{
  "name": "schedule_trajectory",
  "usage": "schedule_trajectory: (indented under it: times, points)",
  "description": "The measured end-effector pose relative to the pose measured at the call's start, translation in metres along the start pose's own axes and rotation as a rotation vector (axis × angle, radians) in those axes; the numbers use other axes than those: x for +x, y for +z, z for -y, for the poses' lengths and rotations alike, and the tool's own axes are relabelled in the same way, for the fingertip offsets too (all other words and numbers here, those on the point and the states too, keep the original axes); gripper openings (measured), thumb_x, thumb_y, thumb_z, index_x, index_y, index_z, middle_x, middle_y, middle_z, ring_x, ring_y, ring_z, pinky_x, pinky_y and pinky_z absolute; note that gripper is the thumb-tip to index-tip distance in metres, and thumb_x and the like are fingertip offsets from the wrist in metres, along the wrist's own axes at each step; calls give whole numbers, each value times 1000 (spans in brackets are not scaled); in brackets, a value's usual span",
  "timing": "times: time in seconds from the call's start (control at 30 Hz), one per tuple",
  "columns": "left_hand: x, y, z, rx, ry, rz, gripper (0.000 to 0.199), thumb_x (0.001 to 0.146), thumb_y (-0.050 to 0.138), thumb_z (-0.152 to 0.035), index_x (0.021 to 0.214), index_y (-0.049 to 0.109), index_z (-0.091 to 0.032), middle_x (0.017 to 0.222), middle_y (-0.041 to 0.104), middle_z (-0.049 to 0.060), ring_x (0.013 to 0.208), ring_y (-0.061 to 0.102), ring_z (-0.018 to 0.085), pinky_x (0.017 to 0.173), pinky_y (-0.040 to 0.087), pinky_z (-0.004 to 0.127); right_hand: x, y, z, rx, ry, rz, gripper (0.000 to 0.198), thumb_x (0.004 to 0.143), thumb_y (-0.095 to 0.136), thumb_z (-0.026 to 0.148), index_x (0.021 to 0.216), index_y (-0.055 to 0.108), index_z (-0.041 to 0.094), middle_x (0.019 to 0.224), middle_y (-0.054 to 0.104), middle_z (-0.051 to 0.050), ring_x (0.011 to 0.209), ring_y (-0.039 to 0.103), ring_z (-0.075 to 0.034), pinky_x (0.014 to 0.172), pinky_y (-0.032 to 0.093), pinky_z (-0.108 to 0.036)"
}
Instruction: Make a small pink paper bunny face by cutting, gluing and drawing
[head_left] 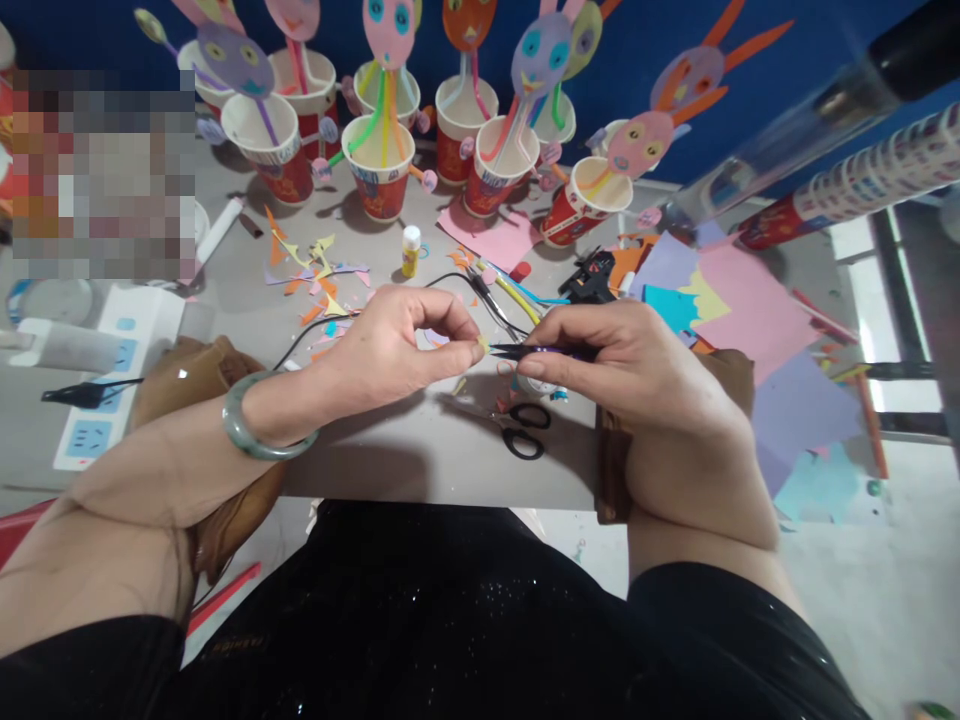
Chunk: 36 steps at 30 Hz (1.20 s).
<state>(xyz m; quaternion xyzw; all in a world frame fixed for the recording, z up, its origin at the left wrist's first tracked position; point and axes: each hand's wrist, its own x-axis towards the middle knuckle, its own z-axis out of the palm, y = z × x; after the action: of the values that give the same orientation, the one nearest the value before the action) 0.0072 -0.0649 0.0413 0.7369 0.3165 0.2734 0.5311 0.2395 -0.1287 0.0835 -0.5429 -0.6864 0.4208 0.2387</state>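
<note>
My left hand (pixel 405 340) has thumb and forefinger pinched on a small yellow piece (pixel 483 344), probably paper. Facing it, my right hand (pixel 607 350) is closed around a slim dark pointed tool (pixel 510 351) with a purplish body. Its black tip is at the yellow piece; I cannot tell whether they touch, or whether the tool is a pen, tweezers or small scissors. Below the hands, black-handled scissors (pixel 517 430) lie on the grey table (pixel 390 465). Behind my right fingers a small round object (pixel 541 385) is partly hidden.
Paper cups (pixel 379 165) with paper-faced figures line the back. Paper scraps (pixel 319 280), a yellow glue bottle (pixel 410 252), a black glue gun (pixel 590 275) and its cable are around the hands. Coloured sheets (pixel 765 310) lie right; a power strip (pixel 112 370) is left.
</note>
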Motion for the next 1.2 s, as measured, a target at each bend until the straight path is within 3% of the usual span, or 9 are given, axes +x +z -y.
schedule_trajectory:
  times: [0.57,1.2]
  points:
    - [-1,0,-3,23,-32,11,7,81,72,-26,77,73,-20,81,76,1,77,69,15,76,57,27,1,1,-2,15,15,7,41,85,75,61,73,69,22,63,65,1,58,53,-13,55,39,-29]
    - [-1,2,0,-32,-38,-17,8,82,72,-27,80,73,-20,80,75,0,74,67,13,71,55,26,4,5,0,20,56,-42,46,81,78,65,70,65,22,58,57,4,49,49,-9,47,35,-26]
